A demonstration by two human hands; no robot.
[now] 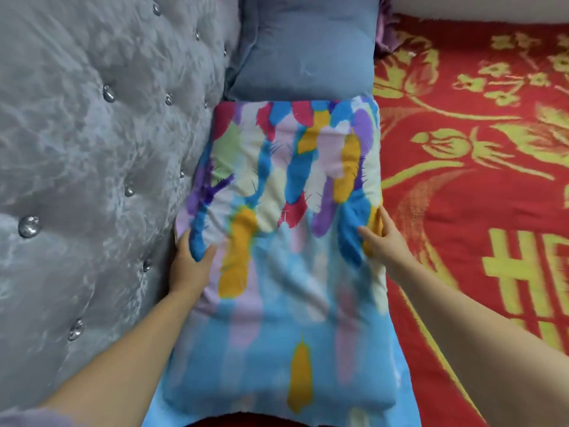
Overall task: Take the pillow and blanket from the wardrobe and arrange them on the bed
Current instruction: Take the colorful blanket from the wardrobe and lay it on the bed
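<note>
The multicoloured feather-print pillow lies on the red-and-gold patterned bed cover, beside the grey tufted headboard and below a plain blue cushion. Left hand and right hand each grip its side edges, fingers curled into the fabric.

Multicoloured feather-print pillow lies flat on the bed, against the headboard.

The red bedspread carries a large yellow woven Chinese character at its right edge, cut off by the frame and only partly legible; it may be the double-happiness sign. Smaller yellow characters near the top are too blurred to read.
</note>
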